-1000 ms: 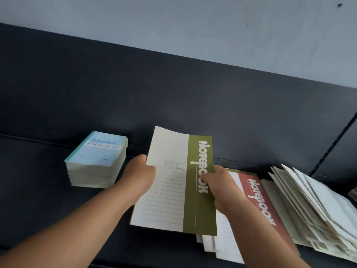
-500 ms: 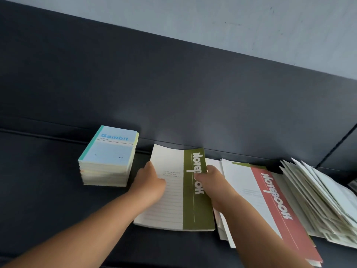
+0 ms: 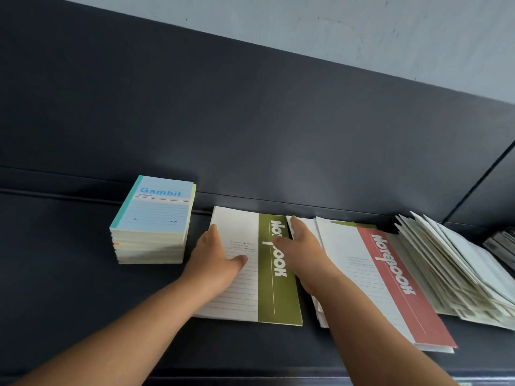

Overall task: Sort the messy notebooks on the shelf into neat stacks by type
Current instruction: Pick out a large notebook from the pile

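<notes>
The fingers (image 3: 208,238) of the left hand (image 3: 214,260) are held straight and laid along the left edge of the green notebook (image 3: 264,298), with the thumb spread onto its lined cream cover; nothing is gripped. The fingers (image 3: 297,224) of the right hand (image 3: 305,253) are likewise stretched out, set against the notebook's right edge, and the thumb is rested on the green stripe over the printed title. The notebook is laid flat on the dark shelf (image 3: 69,274), its far edge close to the back panel (image 3: 250,121), between the two hands.

Just to its left, a neat stack of small blue "Gambit" notebooks (image 3: 154,218) is seen, apart from it. To its right, a red notebook (image 3: 390,288) is laid on top of a loose pile, partly covered by the right forearm. Further right, a slanted fan of pale notebooks (image 3: 459,263) is spread out. Some dark items (image 3: 503,246) are seen at the right edge, too cropped to be identified.

The back panel is matte and dark, and it is topped by a pale grey wall (image 3: 362,29).
</notes>
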Available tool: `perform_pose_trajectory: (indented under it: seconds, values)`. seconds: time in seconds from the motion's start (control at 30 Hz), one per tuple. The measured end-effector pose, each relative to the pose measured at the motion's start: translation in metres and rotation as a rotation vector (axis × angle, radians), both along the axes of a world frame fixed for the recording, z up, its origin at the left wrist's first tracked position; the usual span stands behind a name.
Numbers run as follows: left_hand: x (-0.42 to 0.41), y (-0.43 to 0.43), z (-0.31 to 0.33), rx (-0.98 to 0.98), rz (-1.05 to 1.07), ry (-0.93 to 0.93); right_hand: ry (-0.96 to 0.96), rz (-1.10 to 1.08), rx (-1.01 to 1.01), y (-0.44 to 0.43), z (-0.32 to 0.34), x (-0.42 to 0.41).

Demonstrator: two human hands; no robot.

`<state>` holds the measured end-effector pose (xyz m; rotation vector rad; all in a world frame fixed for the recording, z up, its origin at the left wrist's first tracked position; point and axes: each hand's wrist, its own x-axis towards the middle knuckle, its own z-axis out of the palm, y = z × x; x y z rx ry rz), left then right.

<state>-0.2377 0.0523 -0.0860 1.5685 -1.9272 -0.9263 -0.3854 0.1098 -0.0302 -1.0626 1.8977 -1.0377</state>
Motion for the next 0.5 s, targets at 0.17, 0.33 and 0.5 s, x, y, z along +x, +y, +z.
perform_pose_trajectory:
  seconds: [0.17,0.33,0.5]
  values:
    - [-0.010,0.010,0.014,-0.222,-0.024,-0.184,0.168,0.018,-0.030,0.020,0.011,-0.016]
    - [-0.048,0.041,0.041,-0.161,-0.199,-0.093,0.372,-0.006,-0.043,0.047,0.012,-0.066]
    - [-0.102,0.070,0.049,0.024,-0.256,0.055,0.549,-0.071,0.077,0.072,0.003,-0.136]
